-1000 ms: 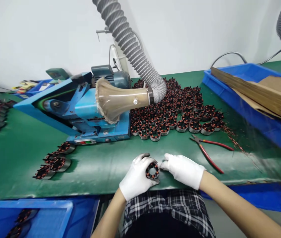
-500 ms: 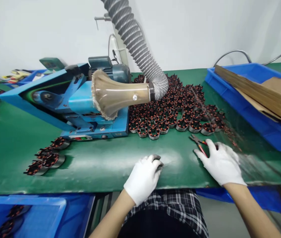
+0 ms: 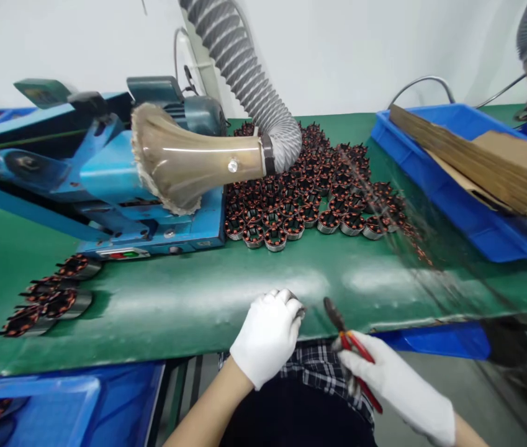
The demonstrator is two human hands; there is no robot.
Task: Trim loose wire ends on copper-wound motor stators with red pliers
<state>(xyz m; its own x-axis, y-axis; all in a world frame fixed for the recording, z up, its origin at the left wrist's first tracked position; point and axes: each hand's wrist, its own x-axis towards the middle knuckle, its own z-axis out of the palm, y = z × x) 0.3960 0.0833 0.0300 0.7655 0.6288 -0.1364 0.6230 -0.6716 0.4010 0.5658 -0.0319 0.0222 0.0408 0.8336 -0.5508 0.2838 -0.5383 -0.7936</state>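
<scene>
The green bench [image 3: 174, 292] spans my view, with the blue belt machine [image 3: 109, 164] on its left and the blue tray [image 3: 431, 177] holding cardboard on its right. Between them spreads a crowd of copper-wound cores [image 3: 312, 180]; a smaller group of cores [image 3: 46, 301] sits at the machine's front left corner.

My right hand [image 3: 382, 372] has just lifted the red-handled cutters [image 3: 346, 338] off the bench, where they lay half a second ago in front of the crowd, and has brought them in toward my lap. To my judgement this makes the tool ready for use beside my other hand. My fingers are wrapped around the handles; the blades are too blurred for me to tell whether they part.

My left hand [image 3: 265, 341] is curled over at the bench's near edge, its fingers folded under, and I cannot tell what, if anything, they pinch.

The cutters' long axis runs diagonally: nose away from me and leftward over the bench, near my left fingertips but apart, handles trailing back rightward past the edge.
</scene>
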